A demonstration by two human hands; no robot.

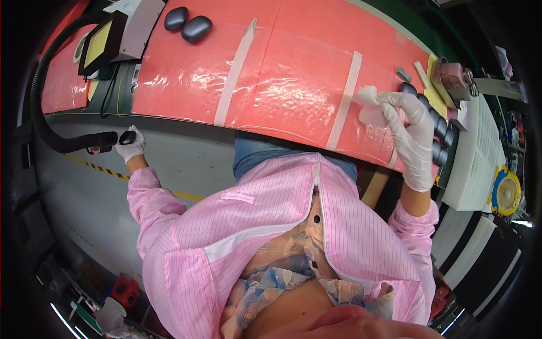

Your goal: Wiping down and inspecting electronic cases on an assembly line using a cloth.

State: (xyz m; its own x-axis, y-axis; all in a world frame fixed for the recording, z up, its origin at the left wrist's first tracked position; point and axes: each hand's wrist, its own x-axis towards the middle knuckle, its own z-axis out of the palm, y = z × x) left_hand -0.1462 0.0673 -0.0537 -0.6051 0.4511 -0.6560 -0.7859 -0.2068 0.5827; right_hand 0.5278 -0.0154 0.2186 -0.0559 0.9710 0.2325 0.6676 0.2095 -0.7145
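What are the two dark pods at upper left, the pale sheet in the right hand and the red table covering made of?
Two dark pods: probably plastic, satin, from their soft highlights; coated metal is possible.
Pale sheet in the right hand: likely thin plastic film, translucent, as red shows through.
Red table covering: glossy, perhaps vinyl, given wrinkled glare.

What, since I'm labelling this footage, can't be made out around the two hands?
All in the head view:
Underside of the dark rounded piece: hidden by the left hand holding it.
Exact count of the dark cases at far right: the right hand and their own overlap obscure some edges.
Whether the translucent film is one piece or two: hidden where the right hand pinches it.
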